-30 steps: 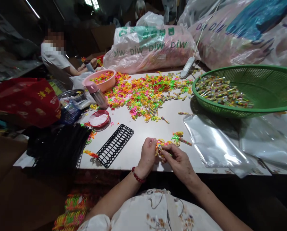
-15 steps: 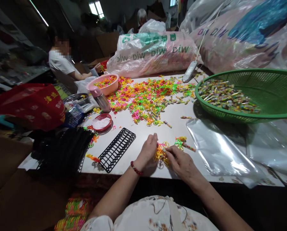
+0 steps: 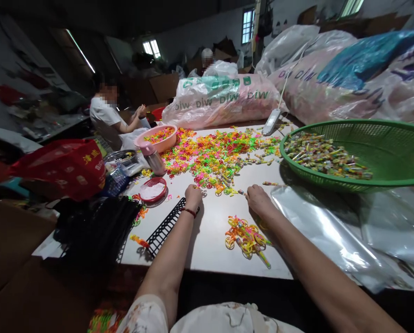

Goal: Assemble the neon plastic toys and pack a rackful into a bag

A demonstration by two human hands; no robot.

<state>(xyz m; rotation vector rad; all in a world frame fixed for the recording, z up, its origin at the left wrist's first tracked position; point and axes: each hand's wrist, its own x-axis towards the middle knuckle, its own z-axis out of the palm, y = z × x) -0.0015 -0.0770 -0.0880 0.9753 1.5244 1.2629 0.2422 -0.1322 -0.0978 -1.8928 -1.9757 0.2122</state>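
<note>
Both my arms stretch forward over the white table [image 3: 210,240]. My left hand [image 3: 193,193], with a red bead bracelet at the wrist, is curled at the near edge of a big heap of bright plastic rings [image 3: 213,155]. My right hand [image 3: 257,198] is curled too, its fingertips at a small candy tube [image 3: 241,192] beside the heap. Whether either hand grips a piece is hidden by the fingers. A small bundle of finished ring-and-tube pieces [image 3: 246,237] lies on the table between my forearms.
A green basket [image 3: 383,178] of candy tubes sits at right, above clear plastic bags [image 3: 328,231]. A black plastic grid [image 3: 165,226], red dish [image 3: 151,189], pink bottle [image 3: 151,156] and pink bowl [image 3: 160,136] stand at left. Another person [image 3: 106,115] works at the far end.
My hands let go of the bundle they were working on, which now lies on the table, and both reached forward to the heap's edge. The camera tilted up.
</note>
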